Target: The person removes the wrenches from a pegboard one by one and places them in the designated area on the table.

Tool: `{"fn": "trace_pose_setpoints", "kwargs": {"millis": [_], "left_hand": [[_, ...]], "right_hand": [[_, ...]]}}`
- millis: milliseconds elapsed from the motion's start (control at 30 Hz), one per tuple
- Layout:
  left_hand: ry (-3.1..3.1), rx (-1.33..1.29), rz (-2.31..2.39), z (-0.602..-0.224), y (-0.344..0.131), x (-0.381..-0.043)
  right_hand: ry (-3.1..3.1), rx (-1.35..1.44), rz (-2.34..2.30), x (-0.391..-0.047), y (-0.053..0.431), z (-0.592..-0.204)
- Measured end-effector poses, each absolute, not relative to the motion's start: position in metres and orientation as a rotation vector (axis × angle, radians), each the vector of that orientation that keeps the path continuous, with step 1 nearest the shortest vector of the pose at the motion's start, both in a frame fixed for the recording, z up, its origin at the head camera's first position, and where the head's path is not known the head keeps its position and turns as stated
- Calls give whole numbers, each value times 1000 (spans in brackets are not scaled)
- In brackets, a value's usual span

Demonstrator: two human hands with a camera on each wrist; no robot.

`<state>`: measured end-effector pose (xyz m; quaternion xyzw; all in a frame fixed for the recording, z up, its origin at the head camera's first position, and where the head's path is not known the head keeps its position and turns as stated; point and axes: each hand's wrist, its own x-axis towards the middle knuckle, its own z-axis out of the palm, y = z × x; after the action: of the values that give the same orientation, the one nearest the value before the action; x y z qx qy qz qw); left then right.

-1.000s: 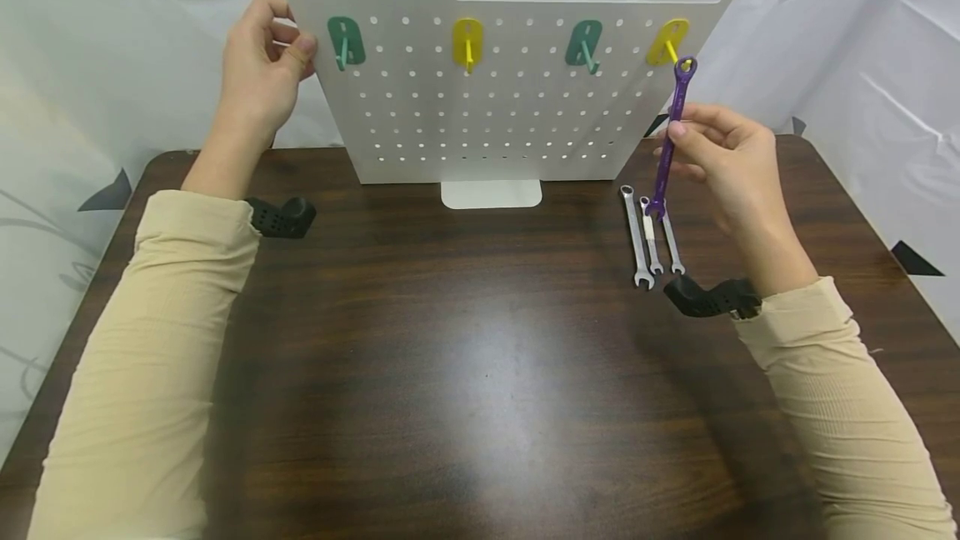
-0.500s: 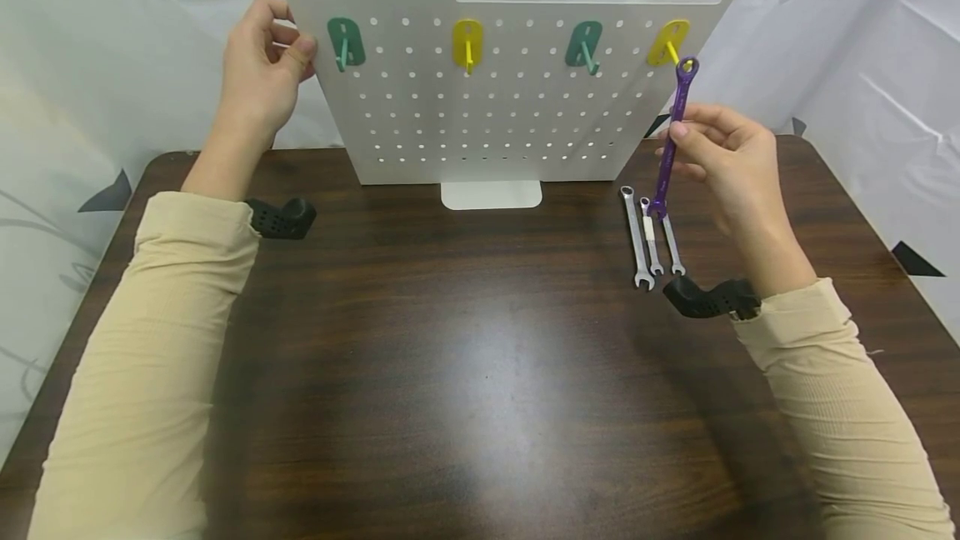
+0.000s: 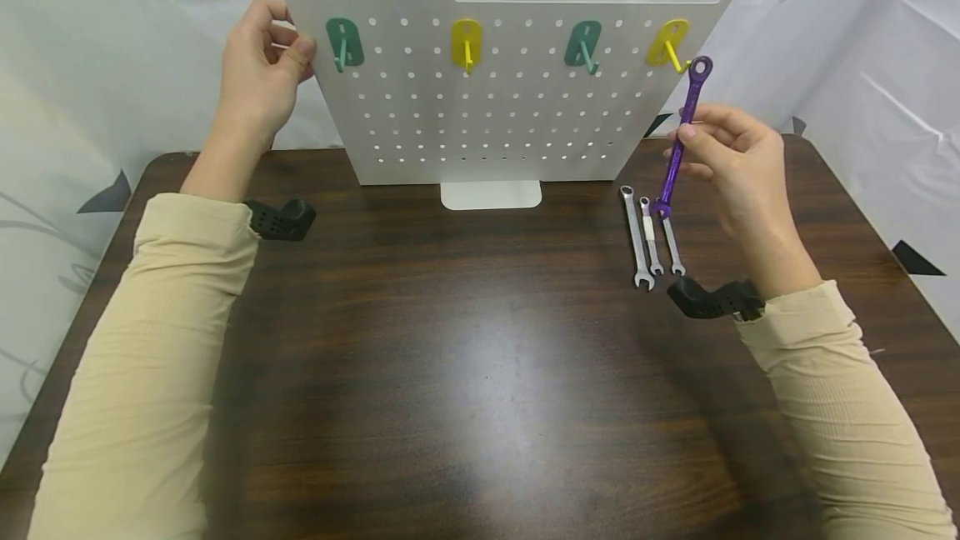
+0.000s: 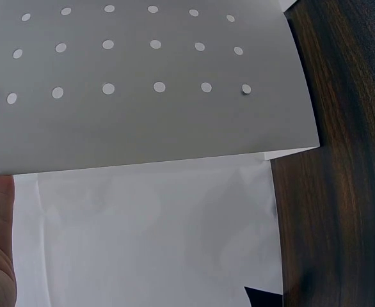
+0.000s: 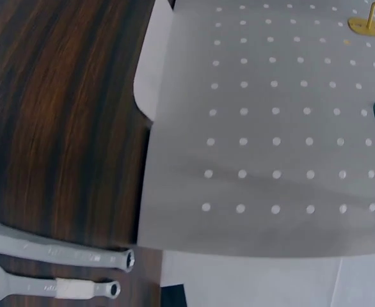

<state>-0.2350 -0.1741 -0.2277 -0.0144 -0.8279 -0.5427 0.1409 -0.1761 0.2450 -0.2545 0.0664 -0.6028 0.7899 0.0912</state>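
A light grey pegboard [image 3: 495, 123] stands on the table with two green and two yellow hooks along its upper part. My left hand [image 3: 262, 73] grips its left edge, thumb on the front face; in the left wrist view only some fingers [image 4: 0, 211] show at the edge. Between thumb and fingers, my right hand [image 3: 735, 152] pinches a purple combination wrench [image 3: 682, 136], ring end up and slightly tilted. That ring end is just right of the tip of the rightmost yellow hook [image 3: 670, 44]. The wrench's lower end overlaps a silver wrench [image 3: 672, 247] in the head view.
Two more silver wrenches lie beside it, a longer one [image 3: 637, 236] and one with a white band [image 3: 651, 236]. The board's white foot [image 3: 491, 195] rests on the dark wooden table [image 3: 420, 357]. White sheeting [image 3: 840, 32] hangs behind and at the sides.
My right hand has shifted slightly right with the purple wrench. Its ring end, which overlapped the yellow hook's tip, is now beside it. My left hand stays on the board's edge.
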Motion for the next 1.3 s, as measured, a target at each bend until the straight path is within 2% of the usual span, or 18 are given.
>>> {"fn": "trace_pose_setpoints", "kwargs": {"millis": [333,733,1033,1300], "left_hand": [[-2413,-28,-1551,-227,-174,-234],[-2409,-27,-1555,-227,-174,-234],[-2393,-40,-1566,-228,-174,-233],[-2403,-37,-1555,-227,-174,-233]], "right_hand": [[-1815,89,2335,-178,263,-265],[-2125,-101,2213,-182,294,-283],[-2515,-157,2010,-190,317,-298],[-2932,-229,1640,-198,329,-310]]}}
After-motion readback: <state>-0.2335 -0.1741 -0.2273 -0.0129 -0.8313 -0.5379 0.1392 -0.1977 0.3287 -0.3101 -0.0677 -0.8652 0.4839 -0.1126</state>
